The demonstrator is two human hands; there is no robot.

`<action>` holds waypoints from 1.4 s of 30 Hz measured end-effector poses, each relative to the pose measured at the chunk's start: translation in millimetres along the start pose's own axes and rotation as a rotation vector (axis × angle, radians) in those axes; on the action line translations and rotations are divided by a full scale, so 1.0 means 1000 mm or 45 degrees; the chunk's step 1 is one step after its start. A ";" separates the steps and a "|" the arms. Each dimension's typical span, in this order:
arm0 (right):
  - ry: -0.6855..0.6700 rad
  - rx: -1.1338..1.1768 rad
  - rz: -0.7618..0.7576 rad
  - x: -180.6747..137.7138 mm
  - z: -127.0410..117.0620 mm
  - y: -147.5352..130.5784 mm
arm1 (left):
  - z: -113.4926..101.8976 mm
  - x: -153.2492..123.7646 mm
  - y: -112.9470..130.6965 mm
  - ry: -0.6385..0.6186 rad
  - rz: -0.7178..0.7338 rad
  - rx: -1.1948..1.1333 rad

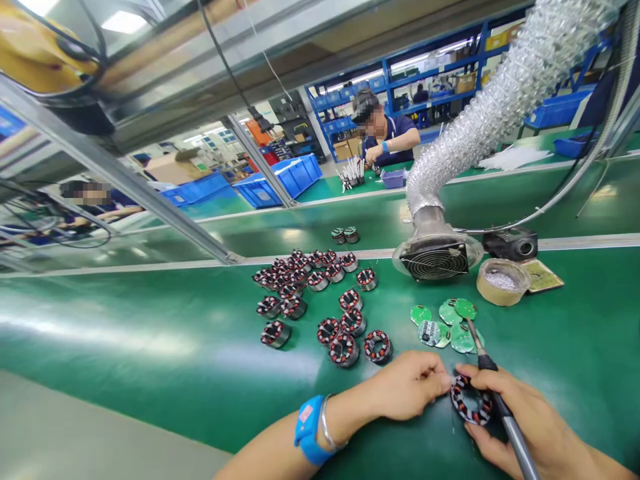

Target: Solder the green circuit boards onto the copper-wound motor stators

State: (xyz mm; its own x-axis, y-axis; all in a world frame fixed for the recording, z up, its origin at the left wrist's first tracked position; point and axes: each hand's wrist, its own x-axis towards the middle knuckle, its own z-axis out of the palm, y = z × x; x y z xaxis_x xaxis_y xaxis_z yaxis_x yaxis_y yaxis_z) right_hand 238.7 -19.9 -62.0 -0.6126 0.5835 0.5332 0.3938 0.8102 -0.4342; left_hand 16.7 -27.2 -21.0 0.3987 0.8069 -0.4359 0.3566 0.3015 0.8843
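A ring-shaped motor stator (471,401) with dark, white and copper-orange segments is in my right hand (533,413), gripped at its edge between thumb and fingers. That hand also holds a soldering iron (503,403), its metal tip slanting up and left over the green boards. My left hand (413,385), a blue strap on its wrist, is pinched closed against the stator's left edge; whatever is between its fingertips is too small to make out. Round green circuit boards (461,337) lie just beyond my hands.
Many more stators (345,350) stand on the green bench left of the boards. Behind are a fan-fronted extractor (434,261) with a silver hose (465,127), a round tub (501,283) and a yellowish pad (544,276). A co-worker (395,137) sits across the bench.
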 end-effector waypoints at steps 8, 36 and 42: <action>0.040 -0.091 -0.044 0.001 -0.001 0.004 | -0.005 -0.002 -0.004 0.386 0.022 -0.557; 0.062 0.120 0.157 0.003 -0.001 0.000 | 0.018 -0.010 0.002 -0.240 -0.261 -0.251; 0.073 0.065 0.155 0.001 0.000 0.002 | 0.021 -0.012 0.003 -0.234 -0.313 -0.378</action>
State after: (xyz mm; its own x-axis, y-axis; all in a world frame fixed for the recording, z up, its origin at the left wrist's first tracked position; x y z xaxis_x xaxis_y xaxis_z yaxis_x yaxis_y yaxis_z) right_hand 239.4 -17.6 -62.6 -0.5220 0.6805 0.5143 0.4265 0.7304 -0.5335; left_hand 30.6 -46.6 -16.8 0.4858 0.5968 -0.6386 0.2117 0.6285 0.7484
